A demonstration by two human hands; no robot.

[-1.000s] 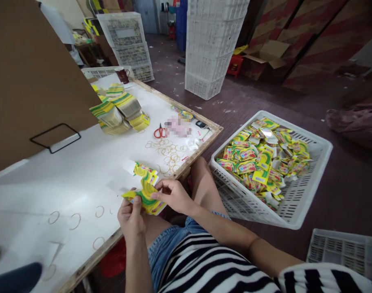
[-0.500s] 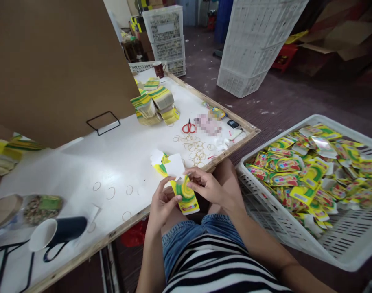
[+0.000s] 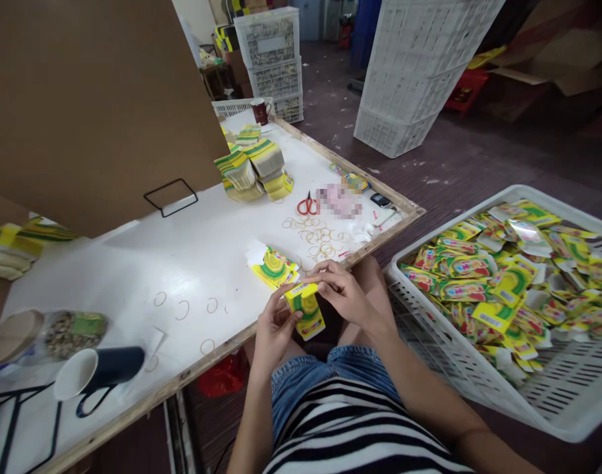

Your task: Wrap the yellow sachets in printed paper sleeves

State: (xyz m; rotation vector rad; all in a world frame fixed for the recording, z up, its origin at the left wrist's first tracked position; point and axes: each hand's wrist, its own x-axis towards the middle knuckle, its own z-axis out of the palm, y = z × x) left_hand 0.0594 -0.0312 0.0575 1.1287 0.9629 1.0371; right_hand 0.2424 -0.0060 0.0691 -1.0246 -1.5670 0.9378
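Head view: the left hand (image 3: 274, 326) pinches the lower side of a small yellow-and-green carton (image 3: 305, 311) between thumb and fingers. The right hand (image 3: 343, 295) has its fingers curled over the carton's top edge. The carton hangs just off the near edge of the tabletop (image 3: 133, 263), above the lap.

Held only by fingertips over open space, the carton could slip and drop to the floor. Too hard a press from the right hand could crease its thin board. The flat cartons (image 3: 274, 266) lying just beside the hands sit close to the edge, and a wrist could nudge them off.

To the right, a white crate (image 3: 552, 415) on the floor holds a loose heap of flat packets (image 3: 483, 276), filling its far part. On the near left a dark mug (image 3: 101, 368) lies on its side, nothing showing inside. A jar (image 3: 49, 336) beside it holds something brownish.
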